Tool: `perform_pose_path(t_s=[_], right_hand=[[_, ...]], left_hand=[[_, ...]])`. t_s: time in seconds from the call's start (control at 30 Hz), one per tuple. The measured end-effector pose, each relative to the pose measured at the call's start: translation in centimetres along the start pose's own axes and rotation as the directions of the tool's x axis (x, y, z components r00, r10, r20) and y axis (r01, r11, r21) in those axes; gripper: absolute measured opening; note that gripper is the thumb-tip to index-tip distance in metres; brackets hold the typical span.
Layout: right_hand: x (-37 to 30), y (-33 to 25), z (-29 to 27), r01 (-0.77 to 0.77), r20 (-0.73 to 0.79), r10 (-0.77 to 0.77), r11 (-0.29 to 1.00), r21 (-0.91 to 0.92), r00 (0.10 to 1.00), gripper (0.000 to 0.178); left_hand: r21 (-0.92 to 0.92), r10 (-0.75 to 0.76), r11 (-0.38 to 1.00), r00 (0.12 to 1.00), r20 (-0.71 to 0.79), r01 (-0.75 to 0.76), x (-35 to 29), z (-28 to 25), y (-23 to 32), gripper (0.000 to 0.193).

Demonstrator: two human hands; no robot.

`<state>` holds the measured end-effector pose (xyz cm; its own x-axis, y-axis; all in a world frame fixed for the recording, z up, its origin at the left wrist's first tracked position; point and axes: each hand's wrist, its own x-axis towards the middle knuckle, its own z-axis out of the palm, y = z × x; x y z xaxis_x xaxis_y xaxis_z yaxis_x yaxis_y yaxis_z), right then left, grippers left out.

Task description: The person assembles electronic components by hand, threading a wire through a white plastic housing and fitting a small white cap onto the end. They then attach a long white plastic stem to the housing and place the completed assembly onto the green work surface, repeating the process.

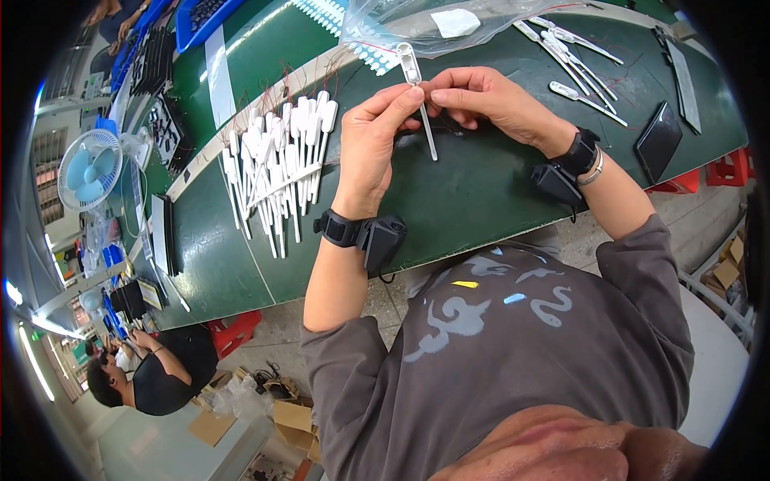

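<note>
Over the green table, my left hand [377,132] pinches a thin white plastic stick [429,132] just below its wider, hollowed head. The head points away from me and the stem slants down toward me. A fine red wire runs off leftward from the head. Close beside the stick, my right hand [493,100] has thumb and forefinger pressed together; whatever lies between them is hidden. To the left is a heap of similar white sticks [293,132] with red wires at their far ends. Several more white sticks [569,60] lie at the far right.
A clear plastic bag [497,32] and sheets of pale blue tabs [325,14] lie at the back. A black phone-like slab [659,143] rests near the right edge. Far left are a blue bin [186,32], a fan [90,170] and a seated person [172,373].
</note>
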<state>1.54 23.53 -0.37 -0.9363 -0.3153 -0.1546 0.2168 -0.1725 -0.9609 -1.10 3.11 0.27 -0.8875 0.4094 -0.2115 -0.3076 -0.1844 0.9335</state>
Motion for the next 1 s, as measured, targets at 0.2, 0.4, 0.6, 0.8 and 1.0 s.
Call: perform_pose_path(t_s=[0.2, 0.4, 0.6, 0.8, 1.0], right_hand=[[0.2, 0.5, -0.8, -0.071, 0.113, 0.065, 0.996, 0.046, 0.991, 0.02], [0.1, 0.7, -0.6, -0.033, 0.072, 0.026, 0.995, 0.098, 0.997, 0.018], [0.2, 1.1, -0.6, 0.182, -0.1, -0.221, 0.937, -0.298, 0.97, 0.016], [-0.3, 0.6, 0.3, 0.421, -0.072, -0.593, 0.647, -0.636, 0.802, 0.012], [-0.6, -0.1, 0.1, 0.295, -0.104, -0.493, 0.663, -0.688, 0.864, 0.009]], left_hand=[[-0.009, -0.001, 1.0, 1.0, -0.004, 0.001, 0.0, 0.2, 0.0, 0.022], [-0.007, 0.007, 1.0, 1.0, -0.01, -0.007, 0.0, 0.2, -0.2, 0.022], [0.096, 0.115, 0.989, 0.992, -0.055, -0.109, 0.2, 0.1, -0.6, 0.02], [0.173, 0.12, 0.979, 0.992, -0.042, -0.111, -0.4, 1.3, -0.5, 0.02], [0.169, 0.026, 0.985, 0.999, -0.043, -0.018, -0.4, 1.0, -0.1, 0.02]])
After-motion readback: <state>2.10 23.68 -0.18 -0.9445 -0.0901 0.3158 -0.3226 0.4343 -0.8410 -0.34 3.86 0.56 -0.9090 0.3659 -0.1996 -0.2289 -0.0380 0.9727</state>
